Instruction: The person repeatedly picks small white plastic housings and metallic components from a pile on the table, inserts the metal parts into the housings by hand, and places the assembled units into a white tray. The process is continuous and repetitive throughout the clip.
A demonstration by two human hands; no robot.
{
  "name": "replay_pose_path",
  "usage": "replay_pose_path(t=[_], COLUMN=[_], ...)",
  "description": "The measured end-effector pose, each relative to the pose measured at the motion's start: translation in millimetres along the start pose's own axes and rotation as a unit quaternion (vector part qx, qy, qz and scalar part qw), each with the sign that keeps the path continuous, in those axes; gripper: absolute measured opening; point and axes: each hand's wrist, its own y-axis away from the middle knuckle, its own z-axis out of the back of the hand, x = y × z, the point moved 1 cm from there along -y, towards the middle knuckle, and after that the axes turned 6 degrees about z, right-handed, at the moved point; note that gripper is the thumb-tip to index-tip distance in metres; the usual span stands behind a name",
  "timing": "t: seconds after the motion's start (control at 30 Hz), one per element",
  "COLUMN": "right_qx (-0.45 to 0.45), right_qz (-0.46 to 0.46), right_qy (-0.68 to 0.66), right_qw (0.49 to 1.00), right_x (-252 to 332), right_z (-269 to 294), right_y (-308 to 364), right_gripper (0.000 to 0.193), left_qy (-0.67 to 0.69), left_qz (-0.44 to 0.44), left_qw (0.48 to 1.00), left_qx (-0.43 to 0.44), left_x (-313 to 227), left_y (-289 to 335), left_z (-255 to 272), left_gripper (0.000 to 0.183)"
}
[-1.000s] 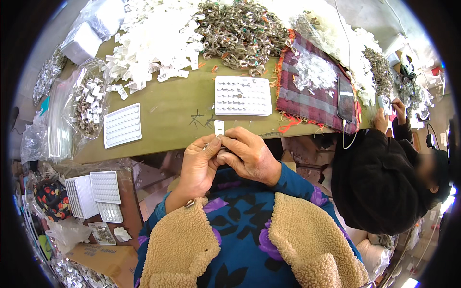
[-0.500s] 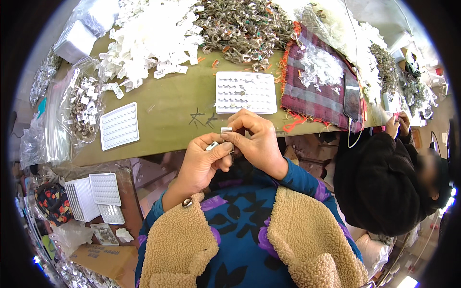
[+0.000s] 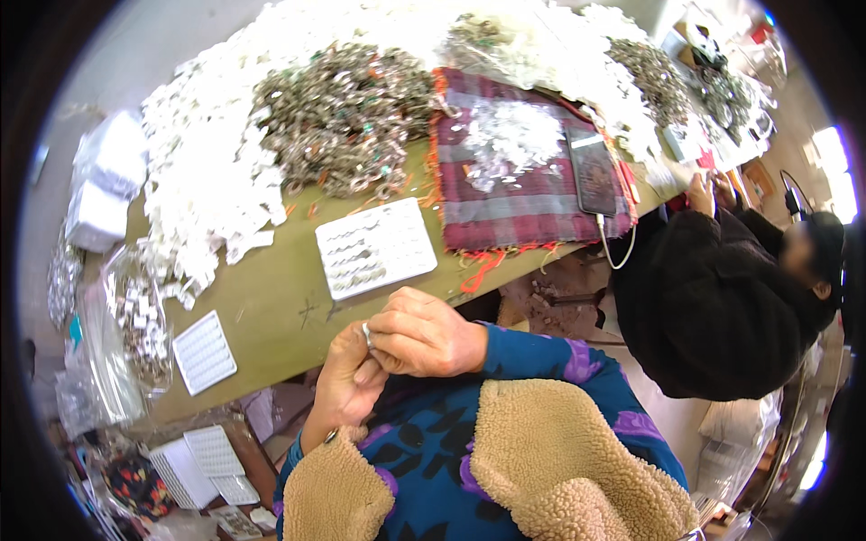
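Note:
My left hand [image 3: 347, 383] and my right hand [image 3: 426, 332] are pressed together in front of my chest, just off the table's near edge. Both are closed, with the fingertips meeting. A sliver of a small white piece [image 3: 367, 336] shows between them; the fingers cover the rest, so its full shape is hidden. Just beyond the hands lies a white tray [image 3: 410, 236] with rows of small hollows, some with small dark round bits in them. A second white tray [image 3: 205, 353] with rows of hollows lies left of my hands, nearer the table's left end.
White pieces [image 3: 207, 194] and coiled grey cable-like pieces [image 3: 347, 117] are heaped across the green table [image 3: 280, 311]. A plaid cloth [image 3: 492, 212] bears clear bits and a phone [image 3: 591, 171] on a white cable. A co-worker in black [image 3: 722, 307] sits at right. Stacked trays [image 3: 185, 473] stand lower left.
My hands have come closer together, and the right fingers now cover most of the small white piece. The whole scene has shifted and tilted as my head turned.

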Motion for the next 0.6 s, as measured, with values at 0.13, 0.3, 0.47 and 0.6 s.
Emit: replay_pose_path(t=[0.13,0.3,0.47,0.6], right_qx=[-0.07,-0.042,-0.073,0.03], right_qz=[-0.012,-0.219,-0.394,-0.398], right_qy=[0.027,0.109,0.241,0.29], right_qw=[0.997,0.969,0.884,0.87], right_x=[1.4,-36.0,-83.5,-96.5], right_z=[9.9,79.8,130.9,129.8], right_y=[3.7,31.5,63.3,63.3], right_gripper=[0.021,0.012,0.006,0.008], left_qy=[0.017,-0.038,-0.099,-0.135], left_qz=[0.046,0.016,0.008,0.008], left_qw=[0.998,0.998,0.995,0.99], left_qx=[-0.037,-0.036,-0.003,-0.026], left_x=[1.5,-1.4,-2.0,0.3], left_y=[-5.0,-18.3,-27.2,-29.5], left_z=[-8.5,-12.8,-11.1,-10.2], left_gripper=[0.019,0.019,0.024,0.025])
